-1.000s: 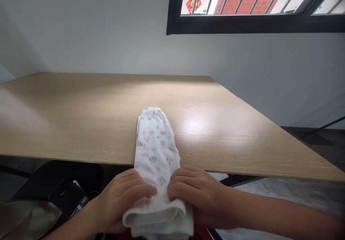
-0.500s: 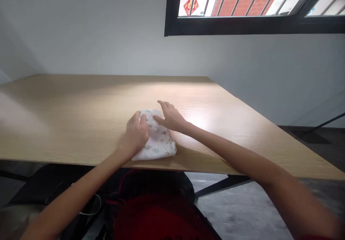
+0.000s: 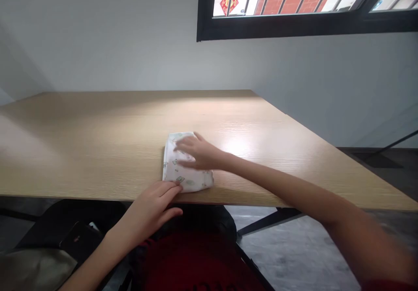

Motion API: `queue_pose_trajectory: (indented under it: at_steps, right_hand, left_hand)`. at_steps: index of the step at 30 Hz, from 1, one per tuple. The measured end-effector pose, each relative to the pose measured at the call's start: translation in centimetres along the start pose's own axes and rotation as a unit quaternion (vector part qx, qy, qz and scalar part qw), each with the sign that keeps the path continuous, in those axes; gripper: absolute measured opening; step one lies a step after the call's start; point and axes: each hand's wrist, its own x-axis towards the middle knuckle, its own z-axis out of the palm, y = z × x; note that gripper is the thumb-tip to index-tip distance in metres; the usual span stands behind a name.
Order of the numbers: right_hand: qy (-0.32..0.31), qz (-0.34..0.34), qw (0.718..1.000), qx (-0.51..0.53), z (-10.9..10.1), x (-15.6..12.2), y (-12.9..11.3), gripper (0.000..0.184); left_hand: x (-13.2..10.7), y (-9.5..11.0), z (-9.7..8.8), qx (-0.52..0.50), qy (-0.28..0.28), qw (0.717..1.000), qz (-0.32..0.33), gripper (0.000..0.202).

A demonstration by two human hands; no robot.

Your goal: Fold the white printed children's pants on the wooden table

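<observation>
Patterned cloth (image 3: pixel 195 181) stays folded, open left hand (image 3: pixel 152 207) shifted to its near edge (steadying, probably), open right hand (image 3: pixel 203 153) over it.

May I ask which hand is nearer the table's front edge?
Left: the left hand is at the front edge; the right hand is farther in, over the folded cloth.

room left of cloth (image 3: pixel 193 180) (wall (image 3: pixel 130 38) blocks far side)
</observation>
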Motion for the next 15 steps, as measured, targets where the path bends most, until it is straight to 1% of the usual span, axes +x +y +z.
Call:
queue_pose_trajectory:
  at_steps: [1, 2, 3, 4, 5, 6, 8, 10, 12, 14, 15]
  right_hand:
    - [-0.032, -0.035, 0.998, 0.029, -0.5, -1.9, -1.1, 0.039]
    - [-0.054, -0.062, 0.995, 0.049, -0.8, -3.9, -2.1, 0.046]
    - [-0.068, -0.080, 0.993, 0.062, -1.0, -5.9, -3.1, 0.054]
    - [-0.072, -0.095, 0.991, 0.068, -1.1, -7.8, -3.9, 0.057]
    - [-0.068, -0.105, 0.990, 0.071, -1.2, -9.4, -4.6, 0.056]
    - [-0.058, -0.113, 0.989, 0.078, -1.3, -10.6, -5.1, 0.050]
    - [-0.035, -0.111, 0.986, 0.118, -1.6, -12.0, -5.6, 0.035]
    - [-0.011, -0.065, 0.979, 0.192, -2.2, -11.8, -5.3, 0.024]
    - [0.002, 0.024, 0.963, 0.269, -2.7, -10.2, -4.2, 0.020]
    - [-0.001, 0.125, 0.935, 0.331, -2.8, -7.9, -2.5, 0.021]
    - [-0.012, 0.170, 0.920, 0.352, -2.6, -6.7, -1.6, 0.021]
  left_hand:
    - [-0.4, -0.4, 0.0, -0.005, 0.002, 1.000, 0.002, 0.030]
    - [-0.8, -0.6, 0.2, -0.007, 0.013, 1.000, 0.006, 0.029]
    - [-1.2, -0.6, 0.5, -0.010, 0.029, 0.999, 0.010, 0.027]
    - [-1.7, -0.5, 0.8, -0.012, 0.045, 0.999, 0.014, 0.027]
    - [-2.1, -0.3, 0.9, -0.018, 0.054, 0.998, 0.015, 0.030]
    - [-2.4, 0.0, 0.9, -0.030, 0.054, 0.998, 0.014, 0.033]
    - [-2.7, 0.5, 0.1, -0.076, 0.029, 0.997, 0.008, 0.034]
    - [-2.1, 0.7, -1.9, -0.126, -0.014, 0.992, -0.017, 0.032]
    - [-0.3, 0.1, -4.2, -0.153, -0.039, 0.986, -0.056, 0.030]
    - [2.4, -1.6, -5.9, -0.159, -0.036, 0.983, -0.089, 0.028]
    - [4.0, -2.8, -6.2, -0.160, -0.028, 0.982, -0.100, 0.028]
